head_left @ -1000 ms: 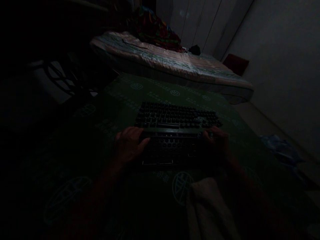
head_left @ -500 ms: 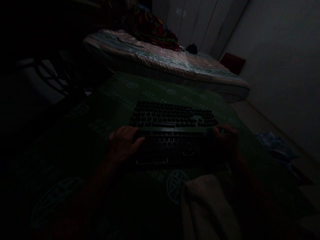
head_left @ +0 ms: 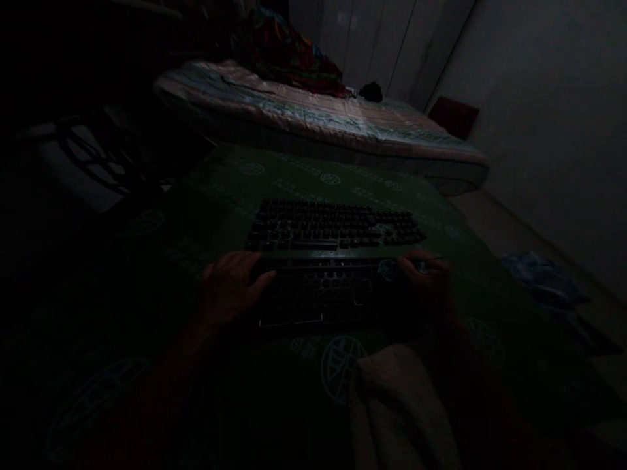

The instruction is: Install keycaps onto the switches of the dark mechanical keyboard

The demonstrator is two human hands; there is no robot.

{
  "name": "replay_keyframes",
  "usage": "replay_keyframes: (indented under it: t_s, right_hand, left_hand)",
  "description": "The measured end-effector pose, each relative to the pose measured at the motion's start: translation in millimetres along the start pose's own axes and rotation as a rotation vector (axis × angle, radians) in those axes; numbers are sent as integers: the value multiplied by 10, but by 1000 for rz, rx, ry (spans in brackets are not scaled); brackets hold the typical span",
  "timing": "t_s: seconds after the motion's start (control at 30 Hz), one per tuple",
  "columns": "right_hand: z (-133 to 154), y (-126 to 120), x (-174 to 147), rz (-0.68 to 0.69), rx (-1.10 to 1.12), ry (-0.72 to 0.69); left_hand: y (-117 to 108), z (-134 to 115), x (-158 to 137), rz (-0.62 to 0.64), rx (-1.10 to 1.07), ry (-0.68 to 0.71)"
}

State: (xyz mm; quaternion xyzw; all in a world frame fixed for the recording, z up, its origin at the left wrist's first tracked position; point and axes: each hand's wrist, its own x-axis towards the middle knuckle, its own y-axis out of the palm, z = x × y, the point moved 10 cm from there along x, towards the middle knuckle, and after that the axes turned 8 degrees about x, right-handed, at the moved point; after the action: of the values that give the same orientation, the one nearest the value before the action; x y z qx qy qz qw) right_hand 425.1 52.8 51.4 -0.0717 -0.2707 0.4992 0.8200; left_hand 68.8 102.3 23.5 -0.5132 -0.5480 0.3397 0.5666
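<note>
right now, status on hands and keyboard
Left hand on left end of keyboard base. Right hand by its right end, grip unclear. Keycap rows just beyond; beige cloth on near side.

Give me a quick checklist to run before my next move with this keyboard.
1. Left hand holding the left end of the keyboard base: ok.
2. Right hand at the right end: ok.
3. What the right hand grips, if anything: cannot tell, too dark.
4. Rows of keys kept apart from the base: ok, green tabletop shows between.
5. Beige cloth not touching the base: cannot tell, shadow.
6. Lighting: not ok, very dim.
</note>
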Motion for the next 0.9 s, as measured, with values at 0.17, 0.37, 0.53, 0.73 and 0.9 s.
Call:
replay_keyframes:
  t_s: [0.17, 0.37, 0.53, 0.73, 0.9]
  right_hand:
    - [104, 273, -65, 170, 81, -57]
    - [-52, 95, 9, 114, 66, 12]
    - [29, 244, -11, 257, 68, -38]
    - [-86, 109, 39, 178, 27, 90]
    - [41, 257, 5, 239, 95, 17]
  left_hand:
    - [-2, 3, 2, 18, -14, -9]
    - [0, -3, -11, 20, -11, -14]
    - [5, 6, -15, 2, -18, 1]
    - [0, 9, -14, 10, -15, -10]
    - [-18, -1, -18, 8, -22, -5]
